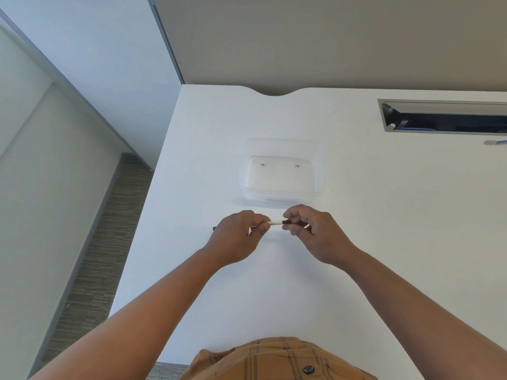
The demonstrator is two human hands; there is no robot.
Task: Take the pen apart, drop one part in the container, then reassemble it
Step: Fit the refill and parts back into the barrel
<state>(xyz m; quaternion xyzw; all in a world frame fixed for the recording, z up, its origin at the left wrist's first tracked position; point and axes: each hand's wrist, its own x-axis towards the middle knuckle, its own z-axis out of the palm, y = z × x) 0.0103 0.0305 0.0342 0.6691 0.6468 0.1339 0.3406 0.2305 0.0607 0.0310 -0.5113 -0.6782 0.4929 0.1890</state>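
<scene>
Both hands meet just above the white bench [356, 242], a little below the middle of the view. The left hand [236, 237] is curled closed around one end of the pen [277, 222], its thumb and fingers pinching the white barrel, and a small dark tip pokes out past the hand toward 9 o'clock. The right hand [312, 231] is closed on the other end, fingertips clamped over the black section where it meets the white barrel. Between the two hands only a short stretch of the pen shows, lying roughly level from 9 to 3 o'clock; whether its parts are joined or already loosened cannot be told. Toward 12 o'clock from the hands, near but apart from them, a clear plastic container [318, 171] with rounded corners sits on the bench, open at the top; a few tiny dark marks show along its far inner edge, too small to make out. Toward 2 o'clock, well apart, a grey-framed cable slot [439, 104] is set into the bench, with a dark interior, and just below its right end a blue-tinted pen-like item [496, 142] lies at the frame's edge. At 6 o'clock a brown plaid shirt [274, 360] with a dark button fills the bottom edge. Striped carpet [90, 270] runs along the bench's left side.
</scene>
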